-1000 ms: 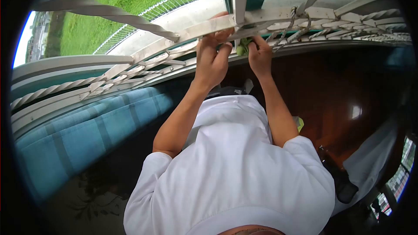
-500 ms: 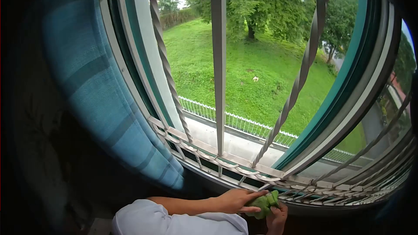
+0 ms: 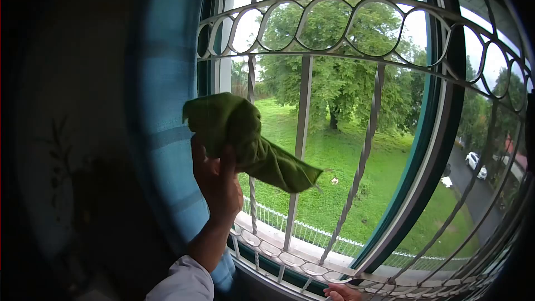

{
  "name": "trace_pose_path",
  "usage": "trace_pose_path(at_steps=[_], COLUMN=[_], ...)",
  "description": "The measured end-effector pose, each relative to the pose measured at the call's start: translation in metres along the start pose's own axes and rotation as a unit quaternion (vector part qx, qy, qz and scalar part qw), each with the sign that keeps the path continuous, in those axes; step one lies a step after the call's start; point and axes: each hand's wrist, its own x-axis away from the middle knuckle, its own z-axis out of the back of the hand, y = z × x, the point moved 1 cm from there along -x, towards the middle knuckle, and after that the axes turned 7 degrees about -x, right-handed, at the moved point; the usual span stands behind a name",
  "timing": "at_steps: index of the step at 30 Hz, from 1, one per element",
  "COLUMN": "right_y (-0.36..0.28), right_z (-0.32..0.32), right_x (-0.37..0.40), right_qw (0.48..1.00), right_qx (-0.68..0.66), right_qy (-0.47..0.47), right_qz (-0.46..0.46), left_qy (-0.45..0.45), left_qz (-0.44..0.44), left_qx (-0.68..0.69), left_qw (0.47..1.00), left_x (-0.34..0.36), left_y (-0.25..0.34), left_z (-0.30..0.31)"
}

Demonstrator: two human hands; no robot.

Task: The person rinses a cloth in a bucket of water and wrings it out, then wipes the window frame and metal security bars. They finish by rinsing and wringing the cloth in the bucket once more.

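My left hand [image 3: 216, 181] is raised before the window, its fingers closed on a bunched green cloth [image 3: 242, 142]. One end of the cloth hangs out to the right across the bars, and another flops over to the left beside the curtain. Low in the view, my right hand [image 3: 342, 292] is cut off by the bottom edge. Its visible fingers look curled, close to the lower rail of the white metal window grille [image 3: 304, 86]; whether they grip anything is hidden.
A blue curtain [image 3: 170, 134] hangs to the left of the grille. Behind the bars are a teal window frame [image 3: 398, 200], a lawn and a large tree [image 3: 334, 78]. A white car [image 3: 476, 164] stands on the road at right.
My left hand has lifted the green cloth from low by the sill up in front of the bars. My right hand has let go of the cloth. The view has tilted upward.
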Motion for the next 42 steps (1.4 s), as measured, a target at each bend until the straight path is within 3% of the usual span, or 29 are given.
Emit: trace_pose_path(at_steps=[3, 5, 7, 11, 13, 15, 18, 20, 21, 23, 24, 26, 28, 29, 31, 32, 33, 35, 36, 37, 39, 41, 42], right_y=[-0.007, 0.07, 0.017, 0.0, 0.012, 0.01, 0.014, 0.015, 0.014, 0.009, 0.008, 0.017, 0.015, 0.0, -0.044, -0.081, -0.118, -0.182, -0.214, -0.244, -0.297, -0.339, -0.356], right_z=[-0.01, -0.009, -0.009, -0.002, 0.007, 0.016, 0.03, 0.036, 0.038, 0.043, 0.046, 0.047, 0.051, 0.058, 0.078, 0.092, 0.105, 0.124, 0.119, 0.111, 0.093, 0.063, 0.051], right_x=[-0.006, -0.01, -0.004, 0.012, 0.015, 0.022, 0.027, 0.03, 0.031, 0.034, 0.037, 0.037, 0.036, 0.036, 0.042, 0.044, 0.045, 0.045, 0.041, 0.036, 0.017, -0.011, -0.027], right_qw=[0.998, 0.996, 0.99, 0.987, 0.988, 0.984, 0.989, 0.99, 0.99, 0.989, 0.988, 0.986, 0.984, 0.993, 0.994, 0.986, 0.957, 0.893, 0.855, 0.81, 0.744, 0.688, 0.66], right_qx=[0.047, -0.064, 0.101, 0.114, 0.111, 0.154, 0.116, 0.112, 0.114, 0.117, 0.119, 0.135, 0.149, 0.084, 0.019, 0.074, 0.129, 0.236, 0.286, 0.335, 0.401, 0.442, 0.457], right_qy=[-0.038, -0.05, -0.084, -0.109, -0.103, -0.085, -0.07, -0.056, -0.048, -0.048, -0.049, -0.052, -0.052, -0.079, -0.103, -0.095, -0.087, -0.076, -0.041, -0.004, 0.003, 0.028, 0.029], right_qz=[-0.011, 0.031, 0.052, -0.039, -0.008, -0.023, -0.066, -0.063, -0.064, -0.075, -0.088, -0.085, -0.079, -0.04, -0.008, 0.119, 0.246, 0.376, 0.431, 0.481, 0.534, 0.575, 0.596], left_qy=[0.09, 0.073, 0.058, 0.159, 0.237, 0.15, 0.095, -0.007, -0.008, -0.127, -0.128, -0.083, -0.102, -0.119, -0.128, -0.122, -0.115, -0.113, -0.06, -0.007, -0.023, -0.039, -0.154], left_qz=[-0.233, -0.346, -0.418, -0.616, -0.651, -0.683, -0.66, -0.716, -0.718, -0.731, -0.73, -0.635, -0.6, -0.556, -0.564, -0.583, -0.602, -0.578, -0.651, -0.716, -0.701, -0.74, -0.552], left_qx=[-0.103, -0.233, -0.222, -0.309, -0.423, -0.333, -0.322, -0.374, -0.371, -0.375, -0.375, -0.454, -0.512, -0.571, -0.562, -0.544, -0.527, -0.531, -0.495, -0.453, -0.455, -0.453, -0.341], left_qw=[0.963, 0.906, 0.879, 0.707, 0.584, 0.632, 0.673, 0.589, 0.589, 0.555, 0.557, 0.619, 0.606, 0.592, 0.592, 0.591, 0.589, 0.609, 0.573, 0.531, 0.548, 0.495, 0.745], left_x=[-0.074, -0.129, -0.173, -0.236, -0.27, -0.267, -0.276, -0.279, -0.283, -0.289, -0.292, -0.29, -0.282, -0.277, -0.274, -0.278, -0.281, -0.275, -0.281, -0.284, -0.297, -0.289, -0.276], left_y=[0.004, -0.003, 0.005, 0.05, 0.064, 0.086, 0.092, 0.094, 0.091, 0.072, 0.059, 0.045, 0.053, 0.059, 0.067, 0.066, 0.067, 0.071, 0.067, 0.065, 0.069, 0.085, 0.086], left_z=[-0.031, -0.042, -0.075, -0.152, -0.19, -0.241, -0.303, -0.34, -0.362, -0.4, -0.406, -0.416, -0.411, -0.403, -0.391, -0.385, -0.379, -0.362, -0.354, -0.344, -0.321, -0.298, -0.288])
